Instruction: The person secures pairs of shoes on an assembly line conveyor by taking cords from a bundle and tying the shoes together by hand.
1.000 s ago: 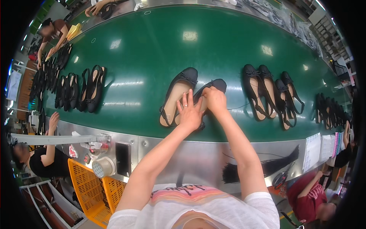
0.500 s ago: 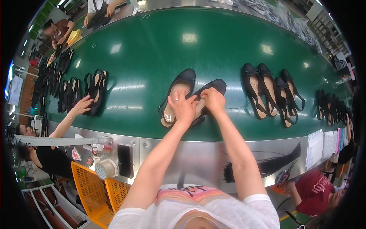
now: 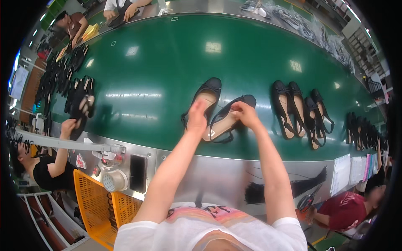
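A pair of black slingback flats with beige insoles lies toe-away on the green tabletop before me. My left hand (image 3: 197,116) is over the left flat (image 3: 212,85), its fingers smeared by motion, so their grip does not show. At the right flat (image 3: 218,126), which is turned toe to the right, my right hand (image 3: 246,113) has its fingers pinched together by the inner edge near the toe. What they pinch, if anything, is too small to make out. The right flat's back strap lies loose beside its heel.
More black slingbacks (image 3: 289,106) stand to the right, with others (image 3: 362,129) farther along. At left, a co-worker's hand (image 3: 68,127) holds black shoes (image 3: 80,111). Black cords (image 3: 289,186), scissors (image 3: 306,202), a phone (image 3: 137,173) and a tape roll (image 3: 115,180) lie on the metal edge.
My hands have moved apart, the left sliding off the right flat toward the left one. The co-worker at left has drawn a pair of shoes toward the table's near edge.
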Action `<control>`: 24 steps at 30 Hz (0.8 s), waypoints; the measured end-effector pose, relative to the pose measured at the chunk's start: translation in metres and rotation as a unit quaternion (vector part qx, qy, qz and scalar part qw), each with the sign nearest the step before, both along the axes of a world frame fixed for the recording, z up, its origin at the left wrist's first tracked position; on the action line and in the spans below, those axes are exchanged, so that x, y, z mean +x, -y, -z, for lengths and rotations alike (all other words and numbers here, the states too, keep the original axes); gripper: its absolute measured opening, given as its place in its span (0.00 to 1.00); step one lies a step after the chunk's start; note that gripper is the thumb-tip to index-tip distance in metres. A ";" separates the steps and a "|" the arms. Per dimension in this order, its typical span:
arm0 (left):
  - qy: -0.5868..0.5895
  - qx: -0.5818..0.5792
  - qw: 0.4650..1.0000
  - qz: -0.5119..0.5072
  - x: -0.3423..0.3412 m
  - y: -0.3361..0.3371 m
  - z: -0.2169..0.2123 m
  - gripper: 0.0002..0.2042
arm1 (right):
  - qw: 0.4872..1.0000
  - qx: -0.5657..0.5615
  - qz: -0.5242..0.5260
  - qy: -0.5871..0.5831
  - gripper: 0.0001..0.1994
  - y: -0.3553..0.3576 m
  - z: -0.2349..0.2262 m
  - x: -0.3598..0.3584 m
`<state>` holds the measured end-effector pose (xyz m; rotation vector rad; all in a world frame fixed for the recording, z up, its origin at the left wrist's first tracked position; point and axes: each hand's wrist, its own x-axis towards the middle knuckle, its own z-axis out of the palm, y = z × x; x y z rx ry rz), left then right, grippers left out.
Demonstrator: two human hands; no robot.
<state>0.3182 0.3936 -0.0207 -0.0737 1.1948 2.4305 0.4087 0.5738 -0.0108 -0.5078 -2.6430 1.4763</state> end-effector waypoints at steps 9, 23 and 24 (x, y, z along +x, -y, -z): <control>-0.080 -0.055 0.991 0.087 -0.025 0.031 -0.055 0.10 | 0.968 -0.238 -0.008 0.074 0.15 0.072 -0.093 -0.047; -0.538 -0.603 0.586 0.058 -0.020 0.004 -0.002 0.04 | 0.980 0.129 0.146 0.035 0.08 0.076 -0.035 -0.057; -0.540 -0.602 0.587 0.049 -0.019 0.001 -0.001 0.05 | 0.978 0.144 0.147 0.036 0.08 0.075 -0.032 -0.056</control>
